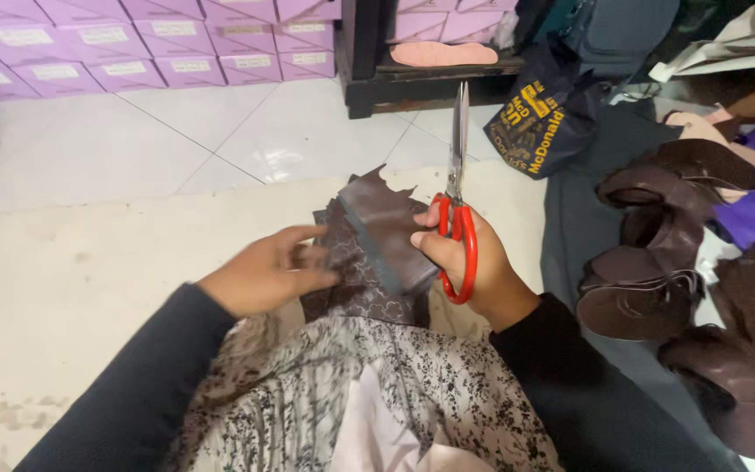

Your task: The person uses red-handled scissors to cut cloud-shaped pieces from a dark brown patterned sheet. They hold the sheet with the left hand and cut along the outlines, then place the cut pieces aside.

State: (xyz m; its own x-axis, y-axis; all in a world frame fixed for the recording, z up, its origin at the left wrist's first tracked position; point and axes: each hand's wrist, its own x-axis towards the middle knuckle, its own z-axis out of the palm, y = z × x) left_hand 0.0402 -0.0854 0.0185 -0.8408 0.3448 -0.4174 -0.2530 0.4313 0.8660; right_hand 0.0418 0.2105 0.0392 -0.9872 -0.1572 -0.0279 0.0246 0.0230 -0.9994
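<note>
My right hand (474, 267) grips red-handled scissors (458, 166), their closed blades pointing up and away from me. The thumb of that hand also presses on the right edge of a dark brown leather piece (386, 232) with a jagged top edge. My left hand (268, 271) rests with fingers spread on the left side of a patterned brown piece (356, 284) lying under it. Both pieces lie over my lap, above a flowered cloth (377, 393).
Several cut brown leather shoe parts (657, 262) are heaped on a grey cloth (578, 218) at the right. A dark printed bag (543, 118) stands beyond them. Pink shoe boxes (159, 44) are stacked along the far wall, and a dark wooden shelf (412, 83) holds a pink insole (443, 54).
</note>
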